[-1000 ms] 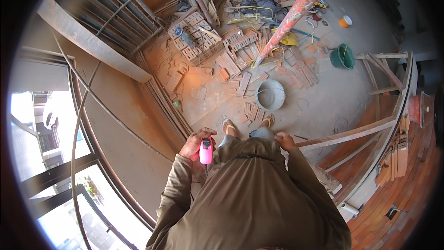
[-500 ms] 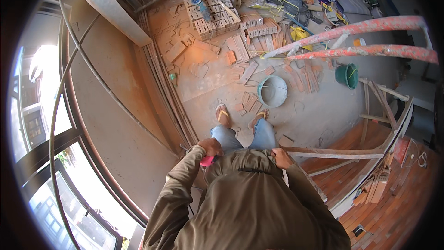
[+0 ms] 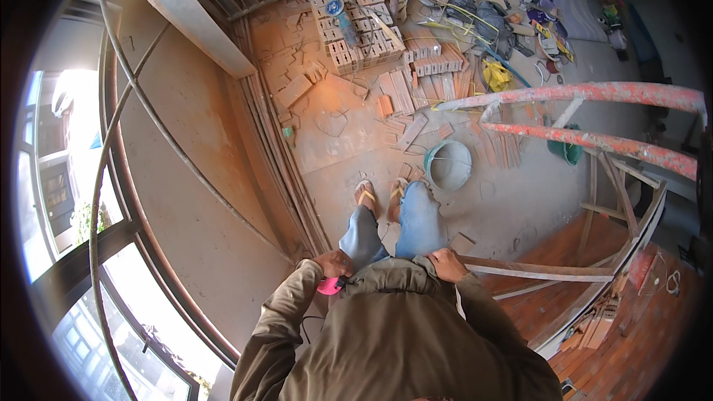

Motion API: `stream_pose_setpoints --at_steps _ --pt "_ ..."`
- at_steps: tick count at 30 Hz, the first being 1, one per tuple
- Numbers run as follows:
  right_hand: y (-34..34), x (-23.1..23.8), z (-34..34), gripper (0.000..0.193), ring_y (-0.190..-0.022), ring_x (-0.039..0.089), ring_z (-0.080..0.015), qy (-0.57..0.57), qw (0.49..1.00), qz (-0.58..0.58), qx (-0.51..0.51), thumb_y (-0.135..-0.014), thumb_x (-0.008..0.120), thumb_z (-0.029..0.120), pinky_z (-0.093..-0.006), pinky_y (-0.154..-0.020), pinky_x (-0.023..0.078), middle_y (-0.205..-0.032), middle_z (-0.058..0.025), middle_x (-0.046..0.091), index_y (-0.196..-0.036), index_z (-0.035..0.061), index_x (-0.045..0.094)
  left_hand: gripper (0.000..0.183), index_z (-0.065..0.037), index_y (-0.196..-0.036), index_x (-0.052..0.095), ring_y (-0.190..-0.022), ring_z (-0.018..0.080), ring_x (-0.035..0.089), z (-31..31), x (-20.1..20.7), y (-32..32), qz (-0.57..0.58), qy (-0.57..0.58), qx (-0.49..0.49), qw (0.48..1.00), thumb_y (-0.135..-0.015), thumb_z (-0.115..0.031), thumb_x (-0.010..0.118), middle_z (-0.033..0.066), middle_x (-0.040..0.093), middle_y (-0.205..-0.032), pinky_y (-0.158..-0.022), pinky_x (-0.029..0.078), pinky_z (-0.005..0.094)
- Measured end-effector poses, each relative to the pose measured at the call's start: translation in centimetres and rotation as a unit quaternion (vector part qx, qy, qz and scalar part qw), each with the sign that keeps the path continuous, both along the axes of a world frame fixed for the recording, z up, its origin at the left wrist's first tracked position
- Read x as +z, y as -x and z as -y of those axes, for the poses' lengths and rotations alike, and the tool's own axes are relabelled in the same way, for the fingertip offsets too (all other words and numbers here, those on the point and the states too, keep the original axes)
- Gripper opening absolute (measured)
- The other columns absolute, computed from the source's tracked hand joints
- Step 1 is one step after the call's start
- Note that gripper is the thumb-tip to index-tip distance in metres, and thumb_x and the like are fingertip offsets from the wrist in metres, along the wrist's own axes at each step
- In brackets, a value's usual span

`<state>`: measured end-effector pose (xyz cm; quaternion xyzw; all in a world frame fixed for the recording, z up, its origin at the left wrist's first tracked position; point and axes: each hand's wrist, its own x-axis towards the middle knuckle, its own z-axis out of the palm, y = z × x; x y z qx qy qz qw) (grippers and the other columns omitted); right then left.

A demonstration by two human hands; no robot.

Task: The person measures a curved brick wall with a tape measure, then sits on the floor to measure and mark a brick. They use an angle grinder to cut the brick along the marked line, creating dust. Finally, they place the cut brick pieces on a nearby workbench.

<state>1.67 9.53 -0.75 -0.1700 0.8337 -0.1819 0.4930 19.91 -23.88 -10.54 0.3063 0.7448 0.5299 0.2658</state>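
My left hand [image 3: 334,262] is closed at the left side of my waist, beside the hem of my brown jacket [image 3: 416,327]. Right below its fingers shows a bright pink, rounded thing [image 3: 330,286], partly covered by hand and sleeve; its kind is unclear. On the other side, my right hand [image 3: 447,263] is curled closed against the jacket's hem, fingers gripping the cloth. Beyond the hem are my legs in blue jeans [image 3: 422,219], the right knee bent forward, and sandals [image 3: 365,194] on the dusty floor.
A bucket [image 3: 448,165] stands ahead of my feet, and a green bucket [image 3: 566,145] farther right. Red-painted metal bars [image 3: 594,91] cross the right side. Hollow bricks [image 3: 356,26] with a blue grinder [image 3: 342,21] lie ahead; a wooden frame [image 3: 538,269] stands right, long pipes [image 3: 278,156] left.
The view has shifted, so the floor things appear farther right and lower. My feet are closer together and my right knee has come forward. Both hands stay at the jacket hem.
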Motion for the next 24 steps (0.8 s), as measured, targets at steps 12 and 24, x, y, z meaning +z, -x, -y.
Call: stream_pose_setpoints --at_steps 12,24 --pt "7.4 -1.9 8.9 0.037 -0.087 0.063 -0.0481 0.02 0.997 0.06 0.048 -0.096 0.054 0.029 -0.054 -0.072 0.049 -0.087 -0.0306 0.063 -0.084 -0.0035 0.067 0.012 -0.01 -0.085 0.071 -0.088 0.0281 0.067 6.5 0.7 3.9 0.151 0.106 0.0 0.983 -0.077 -0.014 0.063 0.0098 0.067 -0.092 -0.078 0.056 0.0369" --pt "16.4 -8.6 15.3 0.047 -0.095 0.064 -0.0482 0.019 0.941 0.29 0.175 -0.099 0.053 0.037 -0.0519 -0.079 0.05 -0.091 -0.0316 0.065 -0.087 -0.0065 0.067 0.014 -0.009 -0.089 0.071 -0.087 0.0246 0.067 11.2 3.7 8.0 0.404 0.037 0.031 0.913 -0.079 -0.013 0.063 0.0081 0.067 -0.091 -0.077 0.054 0.0354"
